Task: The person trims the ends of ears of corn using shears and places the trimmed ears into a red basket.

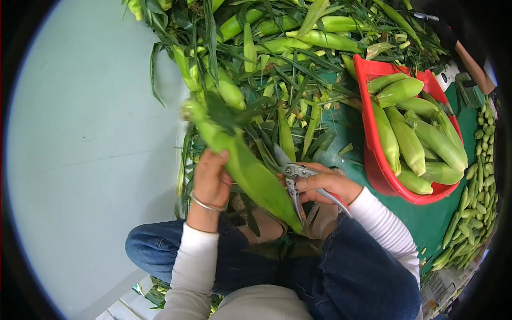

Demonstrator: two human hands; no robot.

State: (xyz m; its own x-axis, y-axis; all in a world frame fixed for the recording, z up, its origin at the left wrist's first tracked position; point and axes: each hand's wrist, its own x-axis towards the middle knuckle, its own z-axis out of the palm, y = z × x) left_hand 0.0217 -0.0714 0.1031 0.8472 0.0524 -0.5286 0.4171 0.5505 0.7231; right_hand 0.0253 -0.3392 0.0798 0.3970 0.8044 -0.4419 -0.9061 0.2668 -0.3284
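My left hand is closed round an ear of corn in its green husk, with a bracelet on that wrist. The ear slants across in front of me, its tip end up at the left and its other end down by my feet. In my right hand are pruning shears with grey metal blades and a touch of red on the handle. Their blades are spread apart, right beside the lower part of the ear. I cannot tell whether they touch it.
A red basin full of husked-over ears stands on the green floor at my right. More corn and cut leaves pile up ahead. Green pods lie far right. A pale panel fills the left. Another person's arm shows upper right.
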